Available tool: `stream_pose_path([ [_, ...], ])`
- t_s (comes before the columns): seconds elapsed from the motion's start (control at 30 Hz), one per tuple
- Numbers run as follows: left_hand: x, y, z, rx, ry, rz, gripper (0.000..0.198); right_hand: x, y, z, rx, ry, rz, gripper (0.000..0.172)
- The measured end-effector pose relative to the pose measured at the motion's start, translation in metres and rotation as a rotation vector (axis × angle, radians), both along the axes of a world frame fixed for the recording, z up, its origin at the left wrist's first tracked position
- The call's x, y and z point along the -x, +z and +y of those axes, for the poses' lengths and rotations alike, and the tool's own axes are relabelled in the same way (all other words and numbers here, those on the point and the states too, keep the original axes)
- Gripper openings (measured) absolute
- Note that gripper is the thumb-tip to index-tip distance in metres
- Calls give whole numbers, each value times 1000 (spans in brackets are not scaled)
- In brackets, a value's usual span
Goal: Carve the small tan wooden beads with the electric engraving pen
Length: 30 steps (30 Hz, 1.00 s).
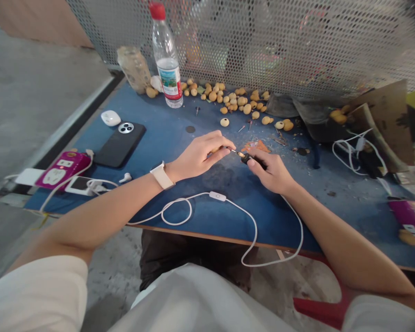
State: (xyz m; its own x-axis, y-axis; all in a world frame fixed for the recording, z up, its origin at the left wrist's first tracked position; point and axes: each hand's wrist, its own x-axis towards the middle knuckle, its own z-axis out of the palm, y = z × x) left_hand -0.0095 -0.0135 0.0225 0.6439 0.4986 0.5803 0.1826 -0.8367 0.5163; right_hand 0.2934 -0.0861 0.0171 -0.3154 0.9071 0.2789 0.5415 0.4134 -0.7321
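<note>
Two hands work close together above the blue desk (152, 143). The left hand (197, 157) has a tight pinch grip on a small tan seed (215, 149), mostly hidden by the fingers. The right hand (271, 173) clenches a black corded engraving pen (249, 159), its thin bit pointing at the seed. More seeds (232, 102) lie scattered near the metal mesh (263, 46).

No words can be read here. The plastic water bottle (166, 60) has a blue, green and red label (169, 80), but its letters are too small and blurry to make out.
</note>
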Motion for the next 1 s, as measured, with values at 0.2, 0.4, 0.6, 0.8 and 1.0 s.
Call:
stream_pose_path([
  [0.2,1,0,-2,2,73,-54,23,1,2,-1,4,-12,6,79],
  [0.4,1,5,-4,26,118,-55,22,1,4,-1,-3,2,0,77],
  [0.6,0,5,-3,16,101,-87,21,1,2,-1,-15,-3,-5,77],
  [0.8,0,3,-2,13,108,-93,28,1,3,-1,-6,-5,2,77],
  [1.0,-2,2,-5,21,87,-64,35,3,0,-1,-19,17,7,77],
])
